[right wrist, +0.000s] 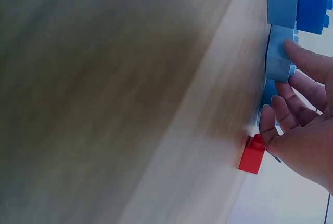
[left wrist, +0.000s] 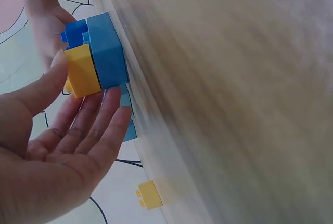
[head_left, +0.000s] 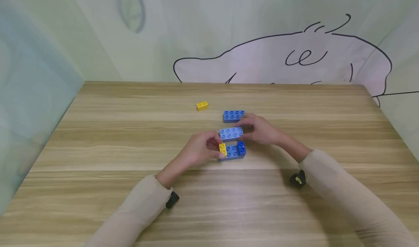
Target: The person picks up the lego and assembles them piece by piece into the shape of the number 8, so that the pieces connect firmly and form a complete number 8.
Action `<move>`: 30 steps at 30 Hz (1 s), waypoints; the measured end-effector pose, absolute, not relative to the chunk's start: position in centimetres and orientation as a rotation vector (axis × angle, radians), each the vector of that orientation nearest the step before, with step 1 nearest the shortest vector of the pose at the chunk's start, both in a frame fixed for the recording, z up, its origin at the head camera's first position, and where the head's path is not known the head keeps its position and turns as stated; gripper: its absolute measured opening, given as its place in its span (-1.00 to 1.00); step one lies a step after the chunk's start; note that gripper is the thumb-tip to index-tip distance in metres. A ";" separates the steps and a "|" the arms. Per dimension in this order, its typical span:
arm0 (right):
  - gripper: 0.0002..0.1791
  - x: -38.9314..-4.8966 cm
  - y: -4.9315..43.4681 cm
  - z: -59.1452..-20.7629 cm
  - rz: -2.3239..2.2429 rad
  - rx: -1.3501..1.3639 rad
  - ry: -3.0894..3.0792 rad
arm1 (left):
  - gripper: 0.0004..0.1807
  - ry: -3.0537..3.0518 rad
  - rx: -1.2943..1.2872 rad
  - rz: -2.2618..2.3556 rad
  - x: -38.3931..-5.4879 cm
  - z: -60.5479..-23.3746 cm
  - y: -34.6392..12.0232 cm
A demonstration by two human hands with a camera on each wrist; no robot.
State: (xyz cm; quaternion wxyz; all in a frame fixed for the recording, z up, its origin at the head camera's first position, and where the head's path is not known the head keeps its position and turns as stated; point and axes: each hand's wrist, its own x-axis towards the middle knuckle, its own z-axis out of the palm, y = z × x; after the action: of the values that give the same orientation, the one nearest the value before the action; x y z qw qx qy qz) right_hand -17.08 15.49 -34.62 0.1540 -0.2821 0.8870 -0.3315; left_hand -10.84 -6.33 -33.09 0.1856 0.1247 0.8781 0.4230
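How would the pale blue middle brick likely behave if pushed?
The pale blue brick would probably slide rather than roll, given its flat sides. Its crisp, moulded-looking edges and studs suggest stiff plastic. Its low, long shape makes tipping seem unlikely.

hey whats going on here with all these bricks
Someone's left hand pinches a small yellow brick on the left end of the nearest blue brick, whose right end bears a dark blue brick. The right hand grips a light blue brick just behind. Farther back on the wooden table lies another blue brick, with a second yellow brick off to its left; the right wrist view also shows a red brick near the right hand.
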 end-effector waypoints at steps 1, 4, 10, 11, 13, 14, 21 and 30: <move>-0.61 -17.1 15.7 -34.6 -0.949 -0.812 2.553 | -0.73 2.475 0.351 1.189 -10.9 -33.1 -6.3; -0.63 -17.1 16.3 -34.2 -0.954 -0.807 2.584 | -0.73 2.474 0.342 1.181 -10.9 -33.1 -6.3; -0.64 -16.6 17.3 -32.4 -1.019 -0.823 2.596 | -0.72 2.478 0.337 1.177 -10.9 -33.0 -6.4; -0.64 -16.5 17.5 -32.1 -1.036 -0.831 2.588 | -0.72 2.480 0.338 1.178 -10.9 -33.0 -6.4; -0.65 -16.1 17.7 -31.7 -1.067 -0.859 2.564 | -0.71 2.482 0.338 1.179 -10.9 -33.0 -6.4; -0.65 -15.8 17.8 -31.5 -1.077 -0.870 2.547 | -0.71 2.482 0.336 1.179 -10.8 -33.0 -6.4; -0.66 -13.8 17.6 -31.3 -1.063 -0.924 2.480 | -0.70 2.493 0.340 1.184 -10.8 -33.1 -6.3; -0.62 -12.7 16.7 -32.2 -1.086 -0.947 2.519 | -0.74 2.493 0.357 1.200 -10.8 -33.1 -6.1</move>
State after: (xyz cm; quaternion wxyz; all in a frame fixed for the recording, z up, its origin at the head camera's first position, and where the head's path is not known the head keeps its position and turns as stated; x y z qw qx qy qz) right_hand -12.69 16.71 -32.15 0.1195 -0.3240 0.8618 -0.3715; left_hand -10.82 -6.14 -33.12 0.1750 0.1262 0.8797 0.4237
